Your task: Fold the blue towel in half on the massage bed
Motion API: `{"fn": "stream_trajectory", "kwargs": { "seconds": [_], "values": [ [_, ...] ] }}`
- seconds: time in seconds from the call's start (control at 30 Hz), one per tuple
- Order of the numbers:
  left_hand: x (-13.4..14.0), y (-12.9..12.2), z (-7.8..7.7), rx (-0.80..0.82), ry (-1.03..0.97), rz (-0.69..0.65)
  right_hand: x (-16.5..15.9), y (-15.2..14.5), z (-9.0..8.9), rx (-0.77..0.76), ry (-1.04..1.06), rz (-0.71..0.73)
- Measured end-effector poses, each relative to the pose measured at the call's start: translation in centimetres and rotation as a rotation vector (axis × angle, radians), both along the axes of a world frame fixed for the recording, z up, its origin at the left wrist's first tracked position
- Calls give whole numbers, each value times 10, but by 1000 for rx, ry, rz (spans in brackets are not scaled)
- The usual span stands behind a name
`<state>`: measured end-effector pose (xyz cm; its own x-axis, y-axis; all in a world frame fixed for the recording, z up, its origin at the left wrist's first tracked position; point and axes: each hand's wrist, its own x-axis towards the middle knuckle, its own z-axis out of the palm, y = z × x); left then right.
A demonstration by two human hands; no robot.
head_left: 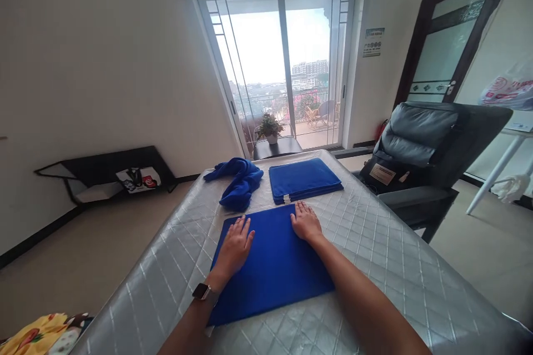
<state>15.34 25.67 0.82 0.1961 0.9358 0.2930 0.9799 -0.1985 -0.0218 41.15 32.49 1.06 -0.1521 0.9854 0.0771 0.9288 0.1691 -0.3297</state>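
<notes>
A blue cloth [278, 266] lies flat in front of me on a silver quilted mattress [366, 238]. My left hand [236, 244] rests palm down near its far left corner, fingers stretched out; a watch is on that wrist. Near the far right corner my right hand [306, 220] lies flat, its fingers pointing away from me. Just beyond the cloth sits a neat stack of folded blue cloths [306, 177], with a small white tag at its near edge. Left of the stack is a crumpled blue cloth [237, 180]. Neither hand grips anything.
A black recliner [420, 144] with a dark bag on it stands to the right. Behind the mattress, a small table [278, 147] bears a potted plant [270, 126] before the sliding glass door. A black rack [112, 172] is by the left wall; patterned fabric [41, 333] lies at lower left.
</notes>
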Motion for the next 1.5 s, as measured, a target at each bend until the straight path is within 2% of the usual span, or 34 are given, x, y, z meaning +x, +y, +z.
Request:
{"fn": "stream_trajectory", "kwargs": {
  "seconds": [0.1,0.2,0.27,0.33,0.43,0.67,0.8,0.9,1.1,1.37,1.5],
  "values": [
    [64,19,13,-38,-65,-219,1,-1,1,2,5,-5],
    [123,42,12,-105,-105,-275,5,-2,-1,2,-32,35],
    [145,54,5,-131,-114,-262,7,-1,-3,3,-57,64],
    [149,61,-2,-132,-117,-218,8,0,-4,10,-57,62],
    [122,63,-10,-132,-115,-128,5,2,-4,21,-35,26],
    [3,49,-14,-151,-79,100,1,3,0,-9,-34,-2],
    [-39,39,-18,-140,-69,182,1,4,-1,-14,-68,-2],
    [-50,37,-23,-126,-78,212,1,5,-2,-14,-96,-7],
    [-49,40,-29,-96,-98,210,1,7,-4,-28,-156,-1],
    [-48,40,-26,-112,-116,223,-1,-4,8,-20,-202,25],
    [-47,38,-23,-114,-119,218,6,-18,6,-56,-201,61]
  ]
}}
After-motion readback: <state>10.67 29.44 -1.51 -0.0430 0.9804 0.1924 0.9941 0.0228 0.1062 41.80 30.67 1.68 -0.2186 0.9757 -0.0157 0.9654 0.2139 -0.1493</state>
